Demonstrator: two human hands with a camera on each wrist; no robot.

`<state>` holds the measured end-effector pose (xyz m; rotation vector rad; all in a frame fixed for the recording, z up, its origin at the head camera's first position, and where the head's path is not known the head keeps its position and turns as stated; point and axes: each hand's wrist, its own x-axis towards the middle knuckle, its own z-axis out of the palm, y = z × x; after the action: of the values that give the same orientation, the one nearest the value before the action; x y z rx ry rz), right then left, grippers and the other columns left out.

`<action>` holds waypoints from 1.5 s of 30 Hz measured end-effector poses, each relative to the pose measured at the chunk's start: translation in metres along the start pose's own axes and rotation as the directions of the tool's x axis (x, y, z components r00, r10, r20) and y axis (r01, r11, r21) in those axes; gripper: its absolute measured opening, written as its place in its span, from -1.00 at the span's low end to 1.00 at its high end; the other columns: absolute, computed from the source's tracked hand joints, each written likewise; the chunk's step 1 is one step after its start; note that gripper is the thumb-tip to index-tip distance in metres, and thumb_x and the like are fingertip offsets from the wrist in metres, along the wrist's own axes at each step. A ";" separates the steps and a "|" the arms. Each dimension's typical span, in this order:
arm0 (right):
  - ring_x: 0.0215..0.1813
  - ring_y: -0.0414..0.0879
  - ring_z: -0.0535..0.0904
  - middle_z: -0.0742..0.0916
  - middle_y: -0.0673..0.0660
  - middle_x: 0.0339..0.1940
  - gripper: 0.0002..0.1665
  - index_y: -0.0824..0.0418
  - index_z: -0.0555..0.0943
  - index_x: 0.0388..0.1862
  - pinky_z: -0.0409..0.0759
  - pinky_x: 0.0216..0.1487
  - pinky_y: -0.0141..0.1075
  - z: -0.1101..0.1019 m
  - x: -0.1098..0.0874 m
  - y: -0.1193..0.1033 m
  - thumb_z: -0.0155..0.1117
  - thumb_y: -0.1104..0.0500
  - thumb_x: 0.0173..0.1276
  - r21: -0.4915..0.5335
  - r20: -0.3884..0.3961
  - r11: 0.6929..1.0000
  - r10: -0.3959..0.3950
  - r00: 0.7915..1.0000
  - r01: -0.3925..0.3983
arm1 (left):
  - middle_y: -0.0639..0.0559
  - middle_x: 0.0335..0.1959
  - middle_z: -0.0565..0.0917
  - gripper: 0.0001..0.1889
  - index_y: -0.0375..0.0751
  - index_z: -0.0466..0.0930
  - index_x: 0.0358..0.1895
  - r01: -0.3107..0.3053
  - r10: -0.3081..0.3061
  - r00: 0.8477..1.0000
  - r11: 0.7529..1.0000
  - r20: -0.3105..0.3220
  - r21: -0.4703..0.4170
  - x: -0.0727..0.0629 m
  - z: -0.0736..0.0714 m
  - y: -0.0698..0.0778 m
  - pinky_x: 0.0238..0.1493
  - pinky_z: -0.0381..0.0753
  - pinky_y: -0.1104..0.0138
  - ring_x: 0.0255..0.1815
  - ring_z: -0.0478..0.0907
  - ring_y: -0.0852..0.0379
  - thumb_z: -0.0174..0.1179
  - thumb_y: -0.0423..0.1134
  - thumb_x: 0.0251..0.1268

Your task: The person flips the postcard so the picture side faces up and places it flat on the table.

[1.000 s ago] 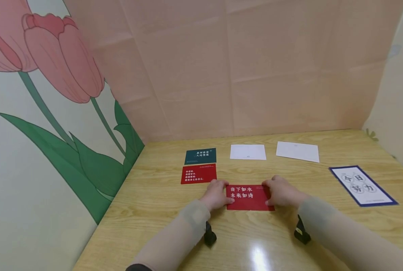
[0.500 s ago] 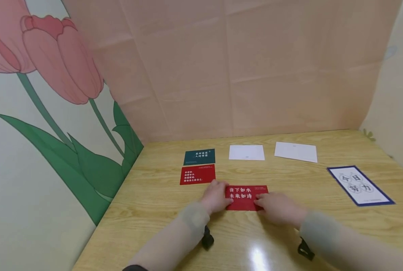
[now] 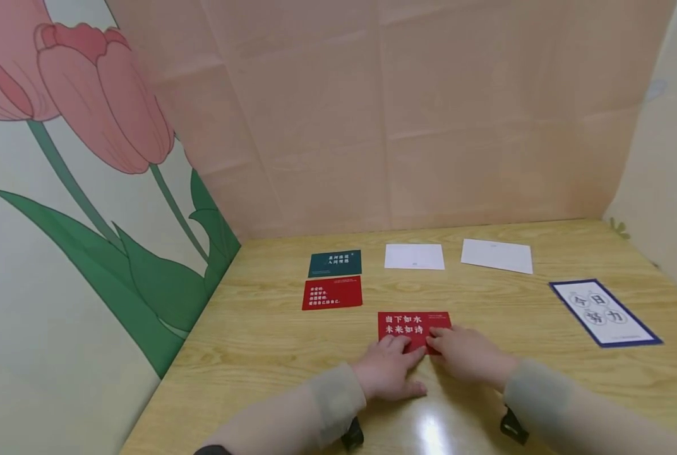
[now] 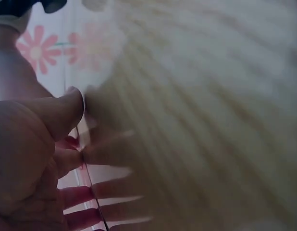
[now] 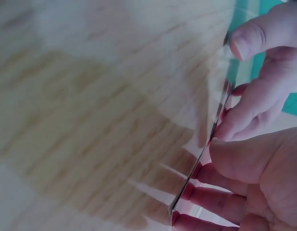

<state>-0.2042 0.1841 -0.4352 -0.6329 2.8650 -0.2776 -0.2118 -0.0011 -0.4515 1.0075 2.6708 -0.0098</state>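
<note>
A red card [image 3: 403, 321] with white characters lies flat on the wooden table before me. My left hand [image 3: 388, 368] has its fingers spread, with fingertips on the card's lower left part and the thumb out on the table. Over the lower right corner lies my right hand [image 3: 468, 355], its fingertips touching the card. In the right wrist view my right hand [image 5: 256, 178] reaches its fingers down to the surface, the left hand's thumb and fingers just beyond. The left wrist view shows my left hand [image 4: 23, 154] with extended fingers at the surface.
Behind lie another red card [image 3: 332, 293], a dark green card [image 3: 335, 263] and two white cards [image 3: 415, 256]. A blue-bordered card [image 3: 605, 312] is at the right. The table [image 3: 247, 366] meets a pink backdrop [image 3: 429, 158] and a tulip-painted side wall [image 3: 31, 265].
My right hand has slid left from the red card's right edge onto its corner. My left hand has left the card's left edge and moved nearer and right, fingers spreading. The card stays put.
</note>
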 end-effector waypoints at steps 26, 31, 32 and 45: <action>0.19 0.27 0.50 0.60 0.28 0.18 -0.53 0.27 0.57 0.17 0.40 0.18 0.18 0.006 -0.006 0.023 0.31 0.16 0.29 0.075 -0.109 0.995 -0.059 0.992 0.068 | 0.26 0.37 0.28 -0.29 0.41 0.24 0.40 0.022 -0.019 1.000 0.978 0.017 -0.209 -0.071 0.026 -0.052 0.21 0.42 0.16 0.30 0.20 0.20 0.18 0.32 0.15; 0.20 0.34 0.46 0.56 0.37 0.20 -0.49 0.33 0.51 0.21 0.36 0.18 0.23 -0.003 -0.002 0.048 0.28 0.17 0.32 0.098 -0.108 0.995 -0.020 0.994 0.030 | 0.29 0.35 0.29 -0.27 0.45 0.28 0.37 0.114 -0.113 0.993 0.959 0.019 -0.259 -0.095 0.029 -0.072 0.18 0.44 0.06 0.31 0.22 0.16 0.24 0.33 0.05; 0.20 0.37 0.45 0.55 0.40 0.20 -0.48 0.35 0.50 0.22 0.35 0.18 0.23 -0.004 -0.001 0.053 0.27 0.17 0.33 0.100 -0.114 0.995 -0.016 0.993 0.028 | 0.30 0.35 0.30 -0.28 0.45 0.30 0.36 0.139 -0.139 0.990 0.953 0.022 -0.270 -0.100 0.028 -0.075 0.18 0.44 0.04 0.31 0.23 0.15 0.25 0.33 0.04; 0.20 0.47 0.38 0.50 0.52 0.18 -0.44 0.50 0.40 0.25 0.29 0.18 0.28 -0.011 0.017 0.118 0.19 0.21 0.36 0.136 -0.142 0.990 0.055 0.988 -0.036 | 0.00 0.38 0.32 -0.32 0.10 0.44 0.32 0.321 -0.354 0.934 0.892 -0.048 -0.319 -0.149 0.038 -0.140 0.21 0.37 -0.12 0.38 0.21 -0.07 0.19 0.29 0.16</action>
<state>-0.2691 0.2836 -0.4538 -0.5420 2.9625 -0.5231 -0.1867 -0.2073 -0.4611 0.4512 2.7908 0.3845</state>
